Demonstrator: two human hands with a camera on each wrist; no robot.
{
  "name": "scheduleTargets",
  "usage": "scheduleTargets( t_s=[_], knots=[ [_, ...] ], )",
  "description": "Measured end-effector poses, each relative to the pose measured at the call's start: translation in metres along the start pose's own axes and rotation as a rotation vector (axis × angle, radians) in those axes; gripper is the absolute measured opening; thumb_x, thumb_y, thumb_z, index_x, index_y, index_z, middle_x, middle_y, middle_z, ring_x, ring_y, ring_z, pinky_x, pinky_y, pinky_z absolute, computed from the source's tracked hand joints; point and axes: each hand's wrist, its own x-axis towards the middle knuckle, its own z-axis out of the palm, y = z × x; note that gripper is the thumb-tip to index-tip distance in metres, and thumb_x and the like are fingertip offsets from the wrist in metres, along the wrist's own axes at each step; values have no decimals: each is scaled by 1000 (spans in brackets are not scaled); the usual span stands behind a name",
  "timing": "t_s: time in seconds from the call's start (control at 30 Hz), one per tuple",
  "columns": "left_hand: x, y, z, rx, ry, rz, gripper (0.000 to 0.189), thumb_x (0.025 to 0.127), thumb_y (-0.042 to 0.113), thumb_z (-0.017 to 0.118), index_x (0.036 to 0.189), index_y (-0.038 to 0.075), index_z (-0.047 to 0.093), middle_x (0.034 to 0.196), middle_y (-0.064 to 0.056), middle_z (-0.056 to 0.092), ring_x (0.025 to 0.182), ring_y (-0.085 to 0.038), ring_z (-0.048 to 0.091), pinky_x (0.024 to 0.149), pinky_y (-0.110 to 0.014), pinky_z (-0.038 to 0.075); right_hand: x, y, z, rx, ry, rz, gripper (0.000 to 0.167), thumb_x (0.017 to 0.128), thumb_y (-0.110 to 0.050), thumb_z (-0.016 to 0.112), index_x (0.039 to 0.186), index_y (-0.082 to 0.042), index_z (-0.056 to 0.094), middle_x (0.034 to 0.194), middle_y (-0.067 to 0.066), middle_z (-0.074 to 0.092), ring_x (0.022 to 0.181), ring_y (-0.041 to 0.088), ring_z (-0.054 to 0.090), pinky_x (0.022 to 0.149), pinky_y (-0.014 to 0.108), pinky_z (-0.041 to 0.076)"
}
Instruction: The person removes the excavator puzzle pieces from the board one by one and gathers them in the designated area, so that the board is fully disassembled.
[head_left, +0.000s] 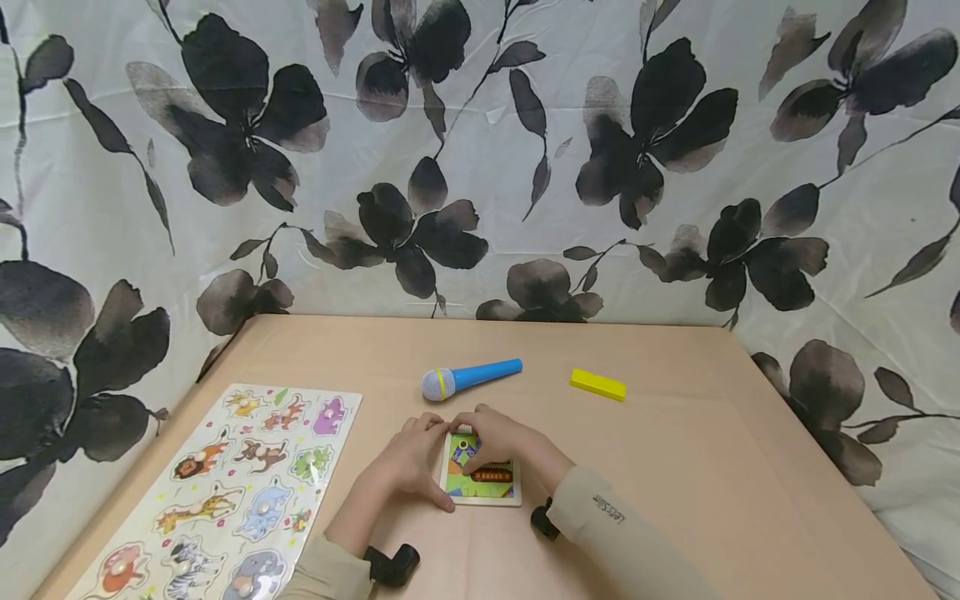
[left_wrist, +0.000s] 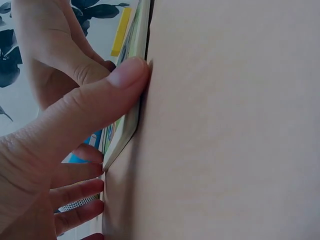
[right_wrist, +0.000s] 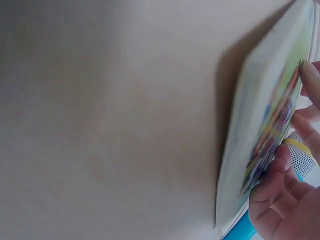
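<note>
A small white-framed picture puzzle, its picture green, yellow and orange, lies before the person. My left hand holds its left side, the thumb against the near edge and the fingers towards the far left corner. From the right reaches my right hand, its thumb on the picture and its forefinger at the far edge. In the right wrist view the white side of the puzzle faces the camera, with curled fingers over the picture. Part of the picture is hidden under the right hand.
A blue toy microphone lies just behind the hands. To its right is a yellow bar. A big animal sticker sheet covers the table's left side. Behind the table hangs a flowered cloth.
</note>
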Motion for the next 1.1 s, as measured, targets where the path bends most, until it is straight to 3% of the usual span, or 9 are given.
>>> scheduleTargets(
  t_s=[0.73,1.1],
  knots=[
    [-1,1,0,16,-2,-9,111,41,49,88,130,-1,45,129,-13,42,113,-30,39,93,-48,40,7,-8,-10,-99,-48,-19,63,56,-15,87,114,-19,60,93,2,51,82,11,46,75,23,45],
    [0,-1,2,46,2,23,112,43,49,87,131,-4,43,128,-14,41,112,-31,39,91,-47,41,15,-17,-10,-118,-87,35,60,53,-7,88,101,-18,54,96,-1,45,86,12,46,74,24,48]
  ],
)
